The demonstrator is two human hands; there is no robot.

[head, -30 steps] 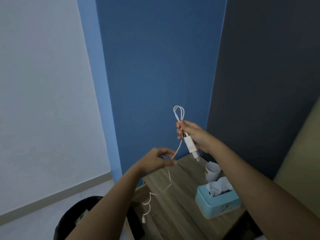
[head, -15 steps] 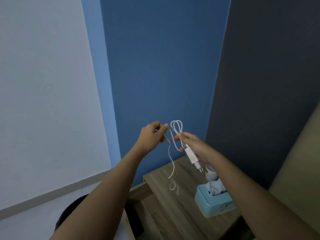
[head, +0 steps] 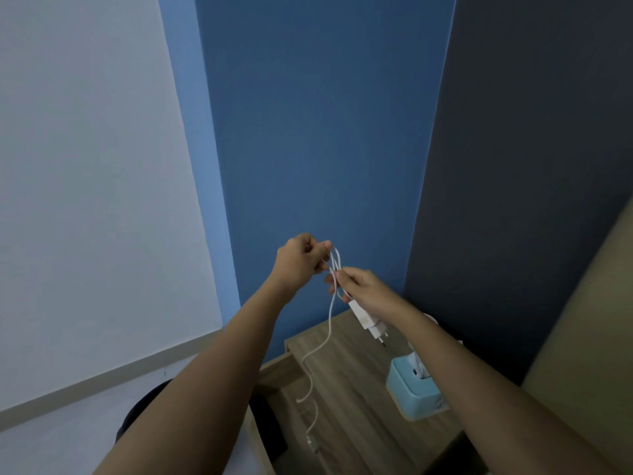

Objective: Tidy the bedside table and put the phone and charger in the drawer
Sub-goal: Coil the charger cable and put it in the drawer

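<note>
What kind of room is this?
Probably a bedroom. A small wooden bedside table stands in the corner against the blue wall, a tissue box sits on it, and two hands are coiling up a white phone charger.

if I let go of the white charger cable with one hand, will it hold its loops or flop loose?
The cable probably flops: its free tail hangs in limp curves below the left hand. The adapter dangling under the right hand looks heavier, so it would likely drag the loops down.
</note>
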